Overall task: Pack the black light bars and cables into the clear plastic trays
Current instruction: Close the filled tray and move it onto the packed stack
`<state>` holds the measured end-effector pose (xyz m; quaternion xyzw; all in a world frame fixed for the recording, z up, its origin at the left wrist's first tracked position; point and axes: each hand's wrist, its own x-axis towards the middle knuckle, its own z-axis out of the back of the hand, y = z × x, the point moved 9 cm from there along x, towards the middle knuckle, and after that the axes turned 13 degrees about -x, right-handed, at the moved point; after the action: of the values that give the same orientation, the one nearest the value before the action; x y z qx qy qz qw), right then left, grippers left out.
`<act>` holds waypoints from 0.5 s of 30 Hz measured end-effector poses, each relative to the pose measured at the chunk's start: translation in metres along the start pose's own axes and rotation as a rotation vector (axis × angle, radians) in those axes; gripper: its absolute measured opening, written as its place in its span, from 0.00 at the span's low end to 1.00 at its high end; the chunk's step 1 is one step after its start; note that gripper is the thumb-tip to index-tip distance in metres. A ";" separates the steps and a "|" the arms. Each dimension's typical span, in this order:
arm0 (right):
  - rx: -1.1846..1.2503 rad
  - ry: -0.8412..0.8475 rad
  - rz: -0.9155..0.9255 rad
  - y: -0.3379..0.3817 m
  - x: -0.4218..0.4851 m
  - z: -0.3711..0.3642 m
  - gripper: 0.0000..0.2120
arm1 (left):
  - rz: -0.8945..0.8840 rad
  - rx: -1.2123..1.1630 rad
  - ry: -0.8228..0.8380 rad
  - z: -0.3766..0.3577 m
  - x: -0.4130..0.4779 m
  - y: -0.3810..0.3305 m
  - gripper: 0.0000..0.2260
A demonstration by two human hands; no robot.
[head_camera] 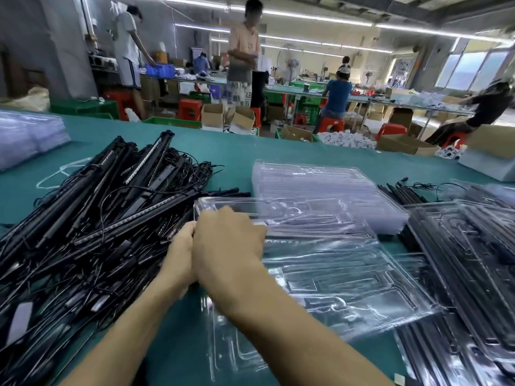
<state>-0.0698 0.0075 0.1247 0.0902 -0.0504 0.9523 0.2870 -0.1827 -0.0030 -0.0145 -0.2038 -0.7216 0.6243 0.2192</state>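
One clear tray extends rightward from right hand's grip.

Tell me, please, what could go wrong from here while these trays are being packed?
1. The cables in the pile of black light bars look tangled, so pulling one bar may drag others along or off the table.
2. The left hand and right hand meet at one end of the clear tray, whose far end reaches the packed trays. The thin tray might flex or nudge them.
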 end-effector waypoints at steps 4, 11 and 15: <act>0.168 -0.121 0.032 -0.023 -0.006 0.054 0.18 | 0.027 0.069 -0.024 0.006 0.004 0.005 0.05; 0.294 -0.543 -0.053 -0.092 -0.020 0.153 0.12 | 0.150 0.026 -0.095 0.033 0.012 0.018 0.10; 0.138 -0.547 -0.032 -0.068 -0.031 0.130 0.07 | 0.015 0.059 -0.221 0.043 0.014 -0.002 0.22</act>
<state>0.0119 0.0279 0.2486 0.3640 -0.0598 0.8891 0.2709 -0.2186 -0.0300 -0.0171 -0.1323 -0.7212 0.6656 0.1394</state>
